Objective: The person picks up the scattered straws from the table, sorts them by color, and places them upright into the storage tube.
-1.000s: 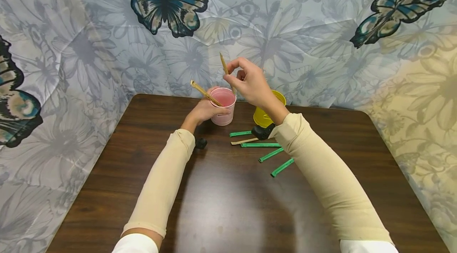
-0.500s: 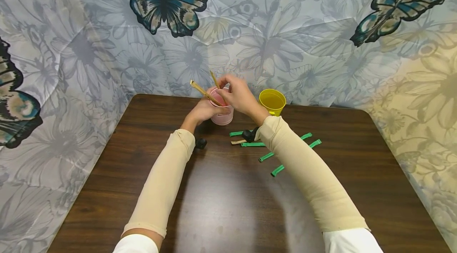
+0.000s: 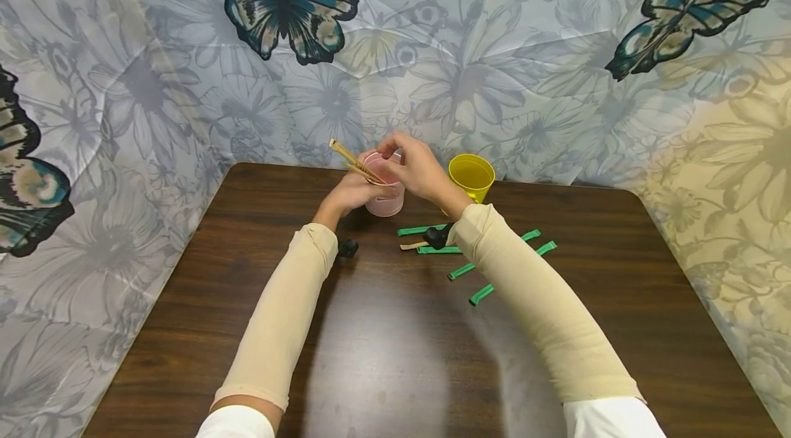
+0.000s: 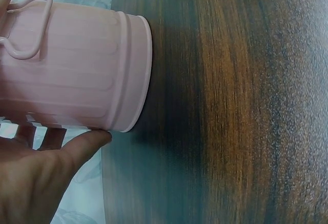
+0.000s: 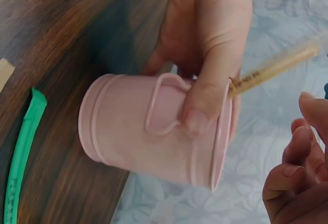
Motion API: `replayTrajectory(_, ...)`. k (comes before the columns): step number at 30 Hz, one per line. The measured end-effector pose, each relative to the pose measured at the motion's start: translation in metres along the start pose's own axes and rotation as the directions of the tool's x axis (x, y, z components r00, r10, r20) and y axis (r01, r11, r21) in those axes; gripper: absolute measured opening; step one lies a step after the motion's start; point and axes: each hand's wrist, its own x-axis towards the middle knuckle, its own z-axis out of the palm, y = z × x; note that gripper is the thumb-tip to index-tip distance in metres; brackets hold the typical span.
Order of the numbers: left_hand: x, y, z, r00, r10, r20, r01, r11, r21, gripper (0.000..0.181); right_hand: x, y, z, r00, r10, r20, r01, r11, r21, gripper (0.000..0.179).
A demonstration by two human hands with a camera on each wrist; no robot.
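A: so your left grip (image 3: 353, 191) is wrapped round the pink bucket (image 3: 384, 209), near the far edge of the tabletop (image 3: 377, 355)?
B: yep, tan stick (image 3: 343, 151) leaning out of it.
A: and your right grip (image 3: 419, 167)?
B: over the bucket's mouth, fingers loosely curled, free afaict. yellow bucket (image 3: 473, 180) sits just right of that.

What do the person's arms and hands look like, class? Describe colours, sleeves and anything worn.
Plain cream fabric sleeves with bunched cuffs cover both forearms; white fabric sleeves show further up. A small black object shows beside each cuff. The left hand and right hand wear no gloves.
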Motion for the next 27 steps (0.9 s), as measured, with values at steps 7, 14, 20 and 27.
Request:
replayTrajectory(7,-0.010,0.015,-0.001,0.999,-0.048,-0.002,0.048,0.999,-0.024,0.100,-0.020,0.007,-0.012,0.999,0.015,0.038,-0.013,0.998,-0.065,0.016)
replayTrajectory(14,-0.014,0.020,0.000,0.998,-0.064,-0.004,0.064,0.998,-0.019,0.104,-0.053,0.017,-0.023,0.993,0.028,0.115,-0.017,0.995,-0.094,0.016)
replayTrajectory(20,-0.004,-0.001,0.000,0.998,-0.041,-0.049,0.042,0.999,0.015,0.109,-0.080,0.030,-0.026,0.972,0.087,0.218,-0.062,0.991,-0.118,0.015)
replayTrajectory(27,-0.001,-0.005,-0.001,0.998,-0.020,-0.060,0.021,1.000,0.017,0.108,-0.105,0.051,-0.021,0.946,0.127,0.299,-0.083,0.985,-0.154,0.018)
